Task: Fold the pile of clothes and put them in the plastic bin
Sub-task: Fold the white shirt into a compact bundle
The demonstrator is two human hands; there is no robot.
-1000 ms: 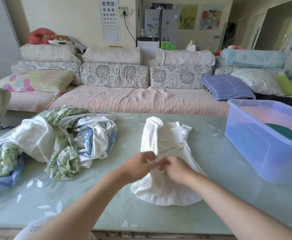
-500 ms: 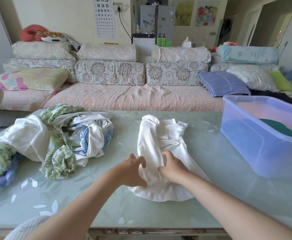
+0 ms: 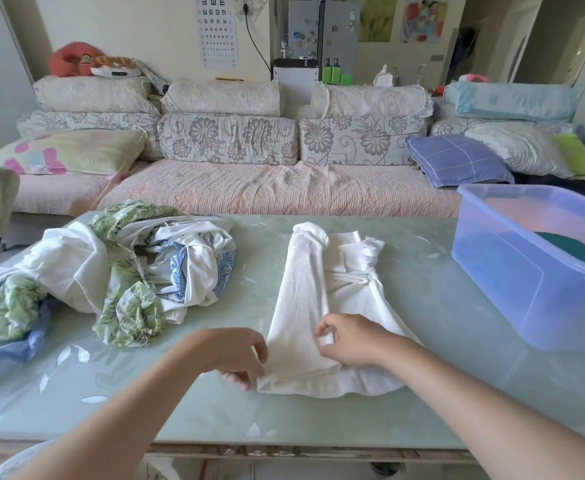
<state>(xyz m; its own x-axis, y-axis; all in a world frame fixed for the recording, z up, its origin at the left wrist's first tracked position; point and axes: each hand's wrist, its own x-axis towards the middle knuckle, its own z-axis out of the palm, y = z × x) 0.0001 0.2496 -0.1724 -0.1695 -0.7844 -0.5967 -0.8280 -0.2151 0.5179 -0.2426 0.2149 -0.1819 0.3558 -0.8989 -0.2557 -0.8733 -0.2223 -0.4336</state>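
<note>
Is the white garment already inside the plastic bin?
No, the white garment lies on the table, apart from the plastic bin.

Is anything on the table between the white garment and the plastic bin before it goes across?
Nothing visible. Only bare table lies between the white garment and the plastic bin on its right; the unfolded pile sits on the other side, to the left.

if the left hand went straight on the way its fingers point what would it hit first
The white garment: the left hand points right at its near left edge and seems to touch it, though depth is unclear. Beyond that lies the right hand, on the same garment.
</note>
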